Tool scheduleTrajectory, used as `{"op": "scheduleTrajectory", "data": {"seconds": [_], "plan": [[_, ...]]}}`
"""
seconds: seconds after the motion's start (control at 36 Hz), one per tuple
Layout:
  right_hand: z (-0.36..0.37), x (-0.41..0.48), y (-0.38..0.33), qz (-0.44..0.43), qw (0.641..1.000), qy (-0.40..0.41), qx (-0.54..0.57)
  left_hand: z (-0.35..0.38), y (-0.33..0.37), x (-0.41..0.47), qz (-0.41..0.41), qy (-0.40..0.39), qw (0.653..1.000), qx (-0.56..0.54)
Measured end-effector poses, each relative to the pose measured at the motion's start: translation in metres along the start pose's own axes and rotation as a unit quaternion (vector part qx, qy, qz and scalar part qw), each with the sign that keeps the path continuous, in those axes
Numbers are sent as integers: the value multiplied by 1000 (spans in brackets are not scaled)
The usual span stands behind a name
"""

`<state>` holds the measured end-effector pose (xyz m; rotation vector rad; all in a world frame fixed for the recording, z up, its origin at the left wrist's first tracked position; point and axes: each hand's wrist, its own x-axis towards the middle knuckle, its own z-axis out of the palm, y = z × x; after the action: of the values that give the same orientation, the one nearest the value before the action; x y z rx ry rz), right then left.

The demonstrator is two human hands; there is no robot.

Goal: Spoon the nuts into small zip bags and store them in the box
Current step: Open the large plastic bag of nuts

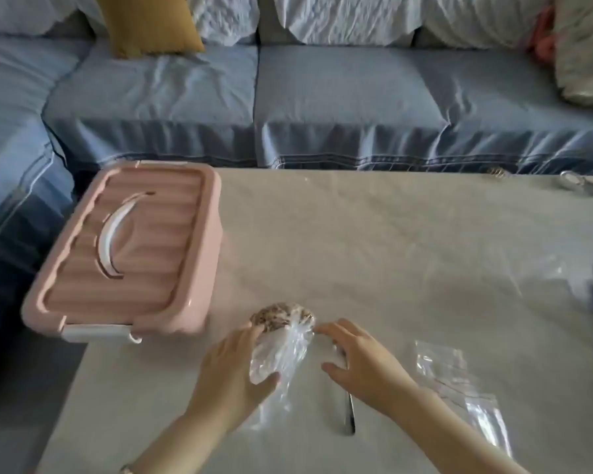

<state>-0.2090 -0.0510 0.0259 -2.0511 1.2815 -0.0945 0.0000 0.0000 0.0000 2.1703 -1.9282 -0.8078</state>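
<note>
The bag (278, 354) lies long-ways, nuts (281, 316) at the far end. The left hand (233, 374) grips it. The right hand (363, 360) is spread wide above the spoon (350, 415).

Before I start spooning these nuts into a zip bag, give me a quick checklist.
1. Bag of nuts steadied: ok, left hand grips it.
2. Its mouth open: cannot tell, plastic crumpled.
3. Spoon in hand: not ok, it lies on the table under the open right hand.
4. Zip bags at hand: ok, lying beside the right hand.
5. Pink box open: not ok, lid on.
</note>
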Motion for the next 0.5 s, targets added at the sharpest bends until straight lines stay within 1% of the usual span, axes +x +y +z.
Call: {"op": "scheduleTrajectory", "data": {"seconds": [0.03,0.08,0.14,0.17,0.19,0.25,0.31,0.33,0.39,0.42,0.44,0.5], "plan": [[11,8,3,-13,999,-28,-19,11,-6,5,4,-8,1000,0],[33,22,14,-53,995,-41,-75,34,-16,17,21,28,999,36],[58,35,28,-121,984,-22,-127,48,-23,29,14,30,999,-1],[69,40,33,-170,974,1,-151,52,-25,32,3,28,1000,-14],[76,44,38,-205,962,4,-181,56,-30,36,-2,28,999,-29],[86,50,48,-269,939,37,-212,64,-40,39,-10,32,996,-77],[93,53,53,-320,921,76,-210,73,-51,46,-12,38,985,-165],[97,53,55,-341,913,104,-199,76,-54,48,-11,54,976,-211],[99,54,57,-361,907,138,-165,76,-55,50,-19,89,958,-270],[99,54,57,-360,910,143,-147,73,-51,50,-9,114,953,-282],[99,54,58,-355,913,152,-130,70,-48,50,6,145,948,-284],[93,47,52,-315,928,174,-99,65,-41,47,26,188,945,-267]]}}
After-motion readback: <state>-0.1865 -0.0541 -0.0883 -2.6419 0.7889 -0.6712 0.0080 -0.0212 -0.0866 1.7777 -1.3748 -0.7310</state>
